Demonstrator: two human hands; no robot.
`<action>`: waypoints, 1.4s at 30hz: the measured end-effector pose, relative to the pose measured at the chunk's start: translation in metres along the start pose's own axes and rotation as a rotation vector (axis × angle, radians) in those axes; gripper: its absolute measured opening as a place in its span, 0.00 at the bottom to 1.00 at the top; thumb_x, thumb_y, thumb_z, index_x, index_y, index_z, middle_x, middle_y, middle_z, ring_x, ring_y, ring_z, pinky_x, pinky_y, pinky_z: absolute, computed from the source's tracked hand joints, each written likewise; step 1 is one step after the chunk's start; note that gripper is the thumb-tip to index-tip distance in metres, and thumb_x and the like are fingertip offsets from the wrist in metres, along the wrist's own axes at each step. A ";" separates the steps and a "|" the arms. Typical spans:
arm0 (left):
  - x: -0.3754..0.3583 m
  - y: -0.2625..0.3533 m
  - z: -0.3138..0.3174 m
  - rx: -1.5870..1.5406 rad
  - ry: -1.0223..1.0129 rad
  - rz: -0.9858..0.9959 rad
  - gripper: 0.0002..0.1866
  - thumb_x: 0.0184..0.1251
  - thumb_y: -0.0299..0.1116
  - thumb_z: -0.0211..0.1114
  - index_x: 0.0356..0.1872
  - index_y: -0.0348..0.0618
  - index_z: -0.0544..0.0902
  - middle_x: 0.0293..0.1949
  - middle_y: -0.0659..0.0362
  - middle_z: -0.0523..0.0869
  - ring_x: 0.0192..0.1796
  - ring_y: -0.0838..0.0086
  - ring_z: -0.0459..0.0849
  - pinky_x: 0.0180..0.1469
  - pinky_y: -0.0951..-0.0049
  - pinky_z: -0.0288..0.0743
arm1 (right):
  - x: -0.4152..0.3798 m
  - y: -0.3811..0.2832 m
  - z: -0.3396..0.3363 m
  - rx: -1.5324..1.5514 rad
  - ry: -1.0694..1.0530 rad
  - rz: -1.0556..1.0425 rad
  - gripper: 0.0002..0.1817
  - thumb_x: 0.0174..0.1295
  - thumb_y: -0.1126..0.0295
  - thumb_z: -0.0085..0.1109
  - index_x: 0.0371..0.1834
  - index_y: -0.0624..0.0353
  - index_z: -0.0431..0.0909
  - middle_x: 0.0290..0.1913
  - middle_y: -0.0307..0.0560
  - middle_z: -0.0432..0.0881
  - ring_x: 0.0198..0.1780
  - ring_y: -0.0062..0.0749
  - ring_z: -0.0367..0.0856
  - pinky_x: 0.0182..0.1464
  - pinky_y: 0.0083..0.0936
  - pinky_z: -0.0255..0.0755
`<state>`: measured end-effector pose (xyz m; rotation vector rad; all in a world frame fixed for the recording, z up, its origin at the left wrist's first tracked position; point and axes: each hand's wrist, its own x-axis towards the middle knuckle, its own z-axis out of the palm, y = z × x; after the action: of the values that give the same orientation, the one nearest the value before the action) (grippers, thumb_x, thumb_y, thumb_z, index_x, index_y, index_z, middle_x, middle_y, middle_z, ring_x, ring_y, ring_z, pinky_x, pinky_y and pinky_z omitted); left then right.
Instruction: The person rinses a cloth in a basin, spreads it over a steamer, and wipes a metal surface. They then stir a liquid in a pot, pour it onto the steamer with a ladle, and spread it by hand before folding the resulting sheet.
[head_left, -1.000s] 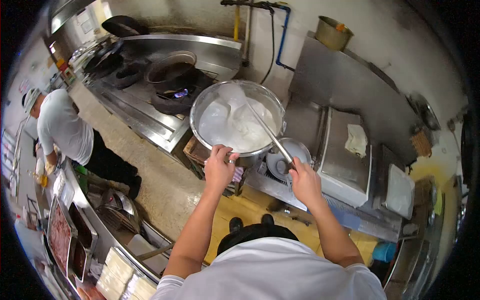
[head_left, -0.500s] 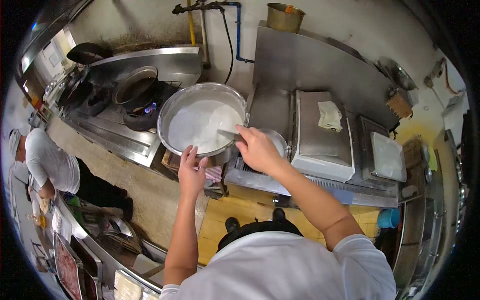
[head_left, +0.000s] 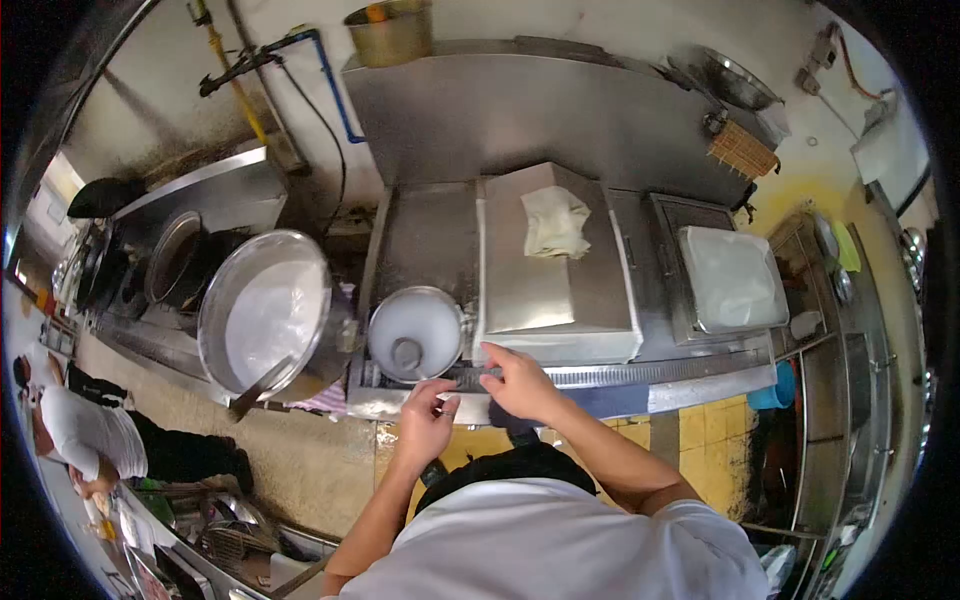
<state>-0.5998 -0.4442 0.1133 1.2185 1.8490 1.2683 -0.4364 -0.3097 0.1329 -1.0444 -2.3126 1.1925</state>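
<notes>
A bowl of white liquid [head_left: 440, 318] stands on the steel counter in front of me, with a ladle [head_left: 406, 353] resting in it. My left hand [head_left: 428, 425] is at the bowl's front edge, close to where the ladle's handle runs. Its fingers are loosely bent and apart; no grip on the handle shows. Just to the right, my right hand [head_left: 522, 385] hovers over the counter's front strip, thumb and forefinger apart, holding nothing. A large metal basin [head_left: 206, 335] holding white liquid sits to the left. A tool with a brown handle [head_left: 258, 390] leans across its rim.
Right of the bowl is a boxy steel cover [head_left: 530, 290] with a folded cloth [head_left: 556, 222] on top. Further right lies a white-covered tray [head_left: 735, 280]. A dark pot [head_left: 178, 255] is on the stove at left. A co-worker [head_left: 95, 420] stands at far left.
My view has turned right. Both hands have left the large basin and come over to the smaller bowl. My right hand has let go of the tool, which now leans on the basin's rim.
</notes>
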 end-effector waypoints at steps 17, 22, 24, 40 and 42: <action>0.078 0.056 0.156 0.131 -0.065 -0.107 0.11 0.68 0.26 0.70 0.50 0.39 0.86 0.48 0.50 0.86 0.35 0.67 0.87 0.38 0.71 0.82 | 0.222 0.140 -0.218 -0.327 0.140 0.404 0.35 0.63 0.41 0.63 0.54 0.66 0.85 0.51 0.66 0.87 0.56 0.59 0.85 0.59 0.47 0.78; 0.071 0.048 0.159 0.059 0.021 -0.166 0.11 0.68 0.25 0.69 0.50 0.38 0.86 0.48 0.51 0.86 0.34 0.69 0.87 0.37 0.72 0.81 | 0.243 0.162 -0.189 -0.297 0.234 0.398 0.28 0.63 0.48 0.63 0.48 0.66 0.86 0.51 0.65 0.87 0.54 0.60 0.86 0.58 0.46 0.78; 0.070 0.052 0.155 0.098 0.050 -0.175 0.11 0.68 0.25 0.70 0.50 0.38 0.86 0.48 0.51 0.86 0.34 0.69 0.87 0.37 0.72 0.81 | 0.250 0.178 -0.175 -0.225 0.332 0.398 0.25 0.63 0.53 0.62 0.47 0.66 0.86 0.50 0.65 0.87 0.54 0.60 0.86 0.57 0.46 0.79; 0.006 0.054 0.099 0.047 0.419 -0.132 0.11 0.70 0.21 0.68 0.51 0.41 0.85 0.44 0.58 0.86 0.34 0.78 0.85 0.36 0.77 0.77 | 0.158 0.057 -0.194 -0.195 0.604 -0.043 0.18 0.57 0.59 0.68 0.38 0.65 0.82 0.38 0.64 0.87 0.42 0.63 0.86 0.46 0.51 0.79; -0.008 0.050 0.088 -0.038 0.505 -0.107 0.12 0.71 0.21 0.67 0.53 0.40 0.84 0.42 0.61 0.84 0.34 0.80 0.83 0.38 0.78 0.76 | 0.141 0.022 -0.197 -0.144 0.602 -0.135 0.18 0.58 0.59 0.68 0.39 0.64 0.81 0.37 0.63 0.86 0.41 0.63 0.85 0.45 0.51 0.78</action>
<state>-0.5050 -0.4103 0.1264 0.8108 2.1875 1.6494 -0.4069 -0.0873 0.2271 -1.0892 -1.9632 0.5579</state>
